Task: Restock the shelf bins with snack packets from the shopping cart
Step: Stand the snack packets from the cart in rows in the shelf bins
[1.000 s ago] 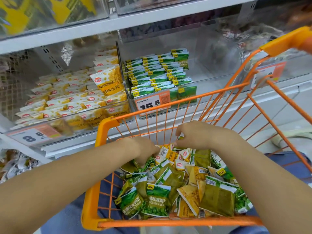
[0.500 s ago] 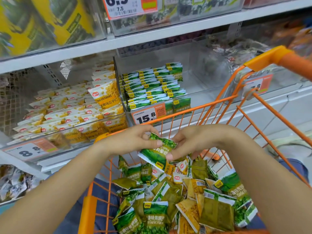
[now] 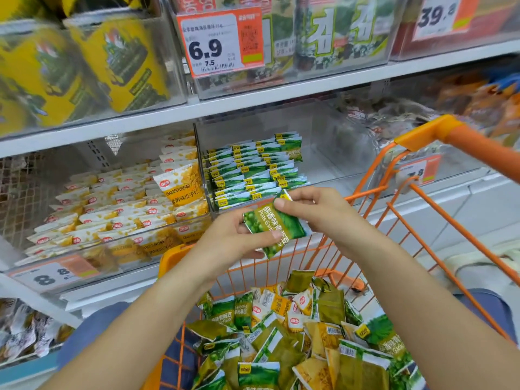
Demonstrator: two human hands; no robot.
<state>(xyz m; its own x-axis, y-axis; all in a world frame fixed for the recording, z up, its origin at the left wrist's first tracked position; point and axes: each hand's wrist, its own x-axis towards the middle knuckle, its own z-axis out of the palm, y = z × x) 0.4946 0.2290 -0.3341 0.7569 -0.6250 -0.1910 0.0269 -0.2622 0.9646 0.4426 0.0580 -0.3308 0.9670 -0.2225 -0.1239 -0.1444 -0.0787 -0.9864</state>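
Note:
Both my hands hold a small stack of green pea packets (image 3: 274, 226) above the orange shopping cart (image 3: 416, 209). My left hand (image 3: 233, 240) grips the stack's lower left side with thumb and fingers. My right hand (image 3: 315, 209) pinches its upper right corner. Just behind the packets stands the clear shelf bin (image 3: 332, 153) with rows of the same green packets (image 3: 253, 170). To its left, another clear bin (image 3: 92, 257) holds yellow-and-white packets (image 3: 126, 209). A heap of mixed green and yellow packets (image 3: 295, 339) lies in the cart.
The shelf above carries bins of yellow bags (image 3: 84, 63) and green seaweed packs (image 3: 337, 32) with price tags. A bin of brownish snacks (image 3: 394, 119) sits behind the cart's handle (image 3: 461, 142). The right half of the green-packet bin holds nothing.
My hands have lifted the green packets out of the cart and up toward the green-packet bin. The view has tilted upward, showing more of the upper shelf.

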